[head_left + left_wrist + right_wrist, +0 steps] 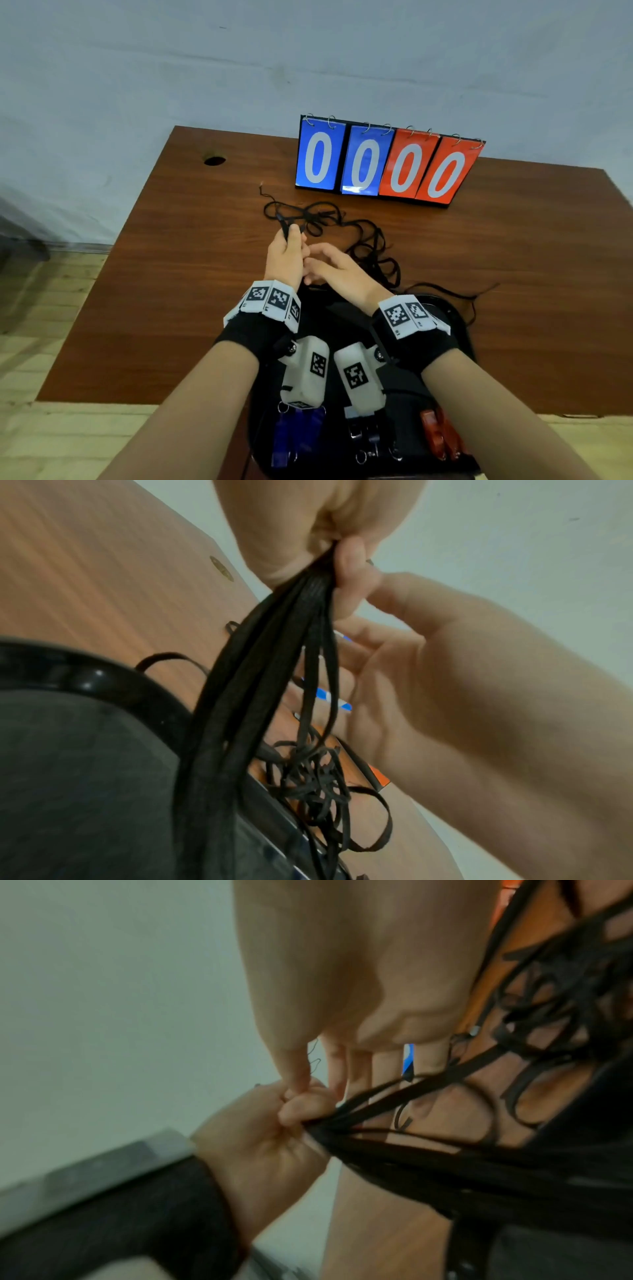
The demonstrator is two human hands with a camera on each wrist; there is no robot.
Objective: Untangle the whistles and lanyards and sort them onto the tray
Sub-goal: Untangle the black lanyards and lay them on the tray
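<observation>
Black lanyards (346, 233) lie tangled on the brown table (513, 274), beyond a black tray (448, 310). My left hand (289, 245) is held above the table and grips a bunch of lanyard straps (274, 669) in its fist (274, 1123). My right hand (320, 265) is beside it with fingers (342, 1066) nearly straight and the thumb touching the left fist; it holds nothing. In the tray lie blue whistles (294, 435), black whistles (363, 437) and red whistles (442, 435), partly hidden by my wrists.
A flip scoreboard (387, 161) with two blue and two red zeros stands at the back of the table. A round cable hole (214, 160) is at the back left. A pale wall rises behind, and wooden floor shows to the left.
</observation>
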